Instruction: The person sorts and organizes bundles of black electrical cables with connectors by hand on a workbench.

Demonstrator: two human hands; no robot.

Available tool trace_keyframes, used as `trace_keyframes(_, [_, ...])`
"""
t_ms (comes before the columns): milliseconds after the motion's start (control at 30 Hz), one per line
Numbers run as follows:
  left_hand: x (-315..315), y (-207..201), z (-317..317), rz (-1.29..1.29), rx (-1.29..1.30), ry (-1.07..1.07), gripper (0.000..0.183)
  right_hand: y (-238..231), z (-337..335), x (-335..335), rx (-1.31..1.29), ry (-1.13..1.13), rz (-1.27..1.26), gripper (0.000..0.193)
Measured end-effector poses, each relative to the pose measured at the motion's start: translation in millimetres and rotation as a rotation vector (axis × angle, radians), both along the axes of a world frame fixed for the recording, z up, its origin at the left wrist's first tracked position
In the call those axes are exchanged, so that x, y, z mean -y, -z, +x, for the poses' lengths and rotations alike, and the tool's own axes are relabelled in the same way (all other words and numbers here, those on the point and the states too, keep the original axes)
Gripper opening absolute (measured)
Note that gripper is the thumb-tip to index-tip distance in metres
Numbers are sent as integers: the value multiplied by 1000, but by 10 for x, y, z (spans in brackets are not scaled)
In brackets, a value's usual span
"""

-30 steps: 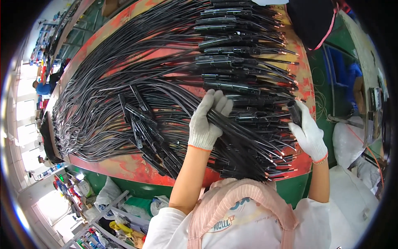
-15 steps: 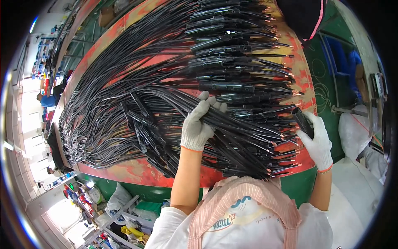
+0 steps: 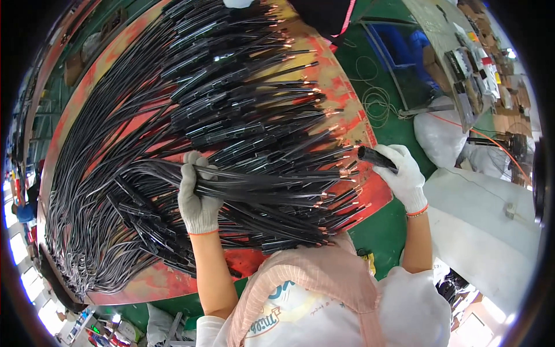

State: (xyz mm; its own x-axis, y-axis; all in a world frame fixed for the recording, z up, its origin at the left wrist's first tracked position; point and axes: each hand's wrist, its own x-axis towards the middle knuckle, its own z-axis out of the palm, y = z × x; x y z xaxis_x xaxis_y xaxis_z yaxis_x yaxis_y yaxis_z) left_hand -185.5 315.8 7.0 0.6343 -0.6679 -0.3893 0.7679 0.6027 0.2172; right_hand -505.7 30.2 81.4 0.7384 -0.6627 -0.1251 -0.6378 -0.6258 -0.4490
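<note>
My left hand (image 3: pixel 199 202), in a white knit glove, is closed around a thick bundle of black cables (image 3: pixel 263 184). The bundle's stripped copper ends point right, toward my other hand. My gloved right hand (image 3: pixel 406 178) grips a short black tube (image 3: pixel 377 158), its round hollow end facing the cable tips but apart from them. Beneath and beyond the bundle lie many more black cables (image 3: pixel 87 191), with black plastic connector housings (image 3: pixel 222 132) along them and bare copper at their right ends. Some loose housings (image 3: pixel 153 231) lie left of my left wrist.
A worn red and yellow table (image 3: pixel 373 196) carries the cables, its curved edge running past my right hand. Right of it are green floor, a coil of pale cord (image 3: pixel 377 107), a stuffed white sack (image 3: pixel 439 133) and a large white covered surface (image 3: pixel 480 214).
The view has turned, so the table and cables sit further left. Both hands keep hold of the cable bundle and the tube; the gap between the tube and the copper ends remains.
</note>
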Motion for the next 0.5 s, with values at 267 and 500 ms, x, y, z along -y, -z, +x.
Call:
trace_keyframes(267, [98, -53, -10, -69, 53, -2, 27, -25, -63, -124, 85, -43, 156, 45])
trace_keyframes(500, [151, -101, -13, 97, 6, -73, 25, -9, -182, -157, 166, -82, 100, 46])
